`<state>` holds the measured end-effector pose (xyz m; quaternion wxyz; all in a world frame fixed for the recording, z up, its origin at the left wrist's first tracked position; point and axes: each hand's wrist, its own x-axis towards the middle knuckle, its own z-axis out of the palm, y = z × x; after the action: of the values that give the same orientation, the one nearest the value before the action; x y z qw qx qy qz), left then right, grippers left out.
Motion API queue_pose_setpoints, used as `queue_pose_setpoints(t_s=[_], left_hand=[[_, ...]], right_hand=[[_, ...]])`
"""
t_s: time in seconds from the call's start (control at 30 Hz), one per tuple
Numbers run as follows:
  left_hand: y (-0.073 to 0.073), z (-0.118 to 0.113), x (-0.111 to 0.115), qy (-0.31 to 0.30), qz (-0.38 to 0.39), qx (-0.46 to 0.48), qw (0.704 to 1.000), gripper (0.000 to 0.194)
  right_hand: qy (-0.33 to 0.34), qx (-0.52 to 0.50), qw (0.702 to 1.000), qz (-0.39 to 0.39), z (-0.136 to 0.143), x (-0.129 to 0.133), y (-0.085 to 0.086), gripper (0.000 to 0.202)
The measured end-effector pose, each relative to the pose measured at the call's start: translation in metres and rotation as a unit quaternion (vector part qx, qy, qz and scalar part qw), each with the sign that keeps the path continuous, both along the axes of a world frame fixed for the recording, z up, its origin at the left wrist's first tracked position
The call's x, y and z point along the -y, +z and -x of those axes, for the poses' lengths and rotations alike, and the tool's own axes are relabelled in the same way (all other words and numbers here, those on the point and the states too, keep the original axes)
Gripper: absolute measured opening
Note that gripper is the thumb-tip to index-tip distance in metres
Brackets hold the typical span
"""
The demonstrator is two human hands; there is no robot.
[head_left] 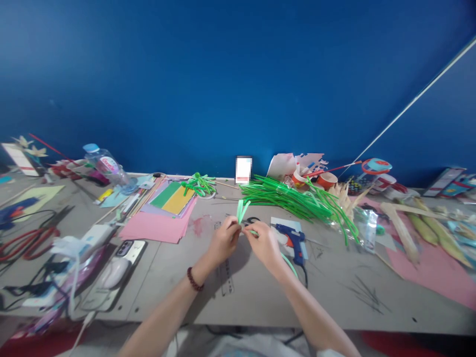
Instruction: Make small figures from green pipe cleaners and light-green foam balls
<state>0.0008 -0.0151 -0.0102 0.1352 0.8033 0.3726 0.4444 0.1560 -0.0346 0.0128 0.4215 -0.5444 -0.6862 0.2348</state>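
Near the middle of the table, my left hand [225, 239] pinches a small bundle of light green strips [241, 210], whose loops stand up above the fingers. My right hand [263, 244] is just to the right, its fingertips closed on a light green strip that passes under the hand and shows again as a curved tail [289, 264] beside the wrist. The two hands nearly touch. Behind them lies a large pile of bright green stems [286, 198]. To the right of my right hand rests a blue glue gun [295, 243]. Black scissor handles [253, 220] show partly behind the hands.
Pink sheets [156, 226] and coloured cards [173, 198] lie at left, with a green tangle [201, 184] behind. A phone [115, 277], power strip [94, 238] and bottle [107, 166] are farther left. A clear ruler [226, 277] lies below my left hand. Corn husks [427, 228] lie at right.
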Motion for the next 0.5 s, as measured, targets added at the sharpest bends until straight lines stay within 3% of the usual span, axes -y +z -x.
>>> queue_pose_setpoints(t_s=[0.23,0.5], left_hand=[[0.002,0.001,-0.002,0.023,0.104,0.127,0.986,0.018],[0.000,0.003,-0.007,0.005,0.247,0.280,0.928,0.025]], right_hand=[[0.007,0.018,0.999,-0.041,0.006,0.010,-0.005,0.020],[0.001,0.064,0.997,-0.052,0.007,0.010,-0.006,0.020]])
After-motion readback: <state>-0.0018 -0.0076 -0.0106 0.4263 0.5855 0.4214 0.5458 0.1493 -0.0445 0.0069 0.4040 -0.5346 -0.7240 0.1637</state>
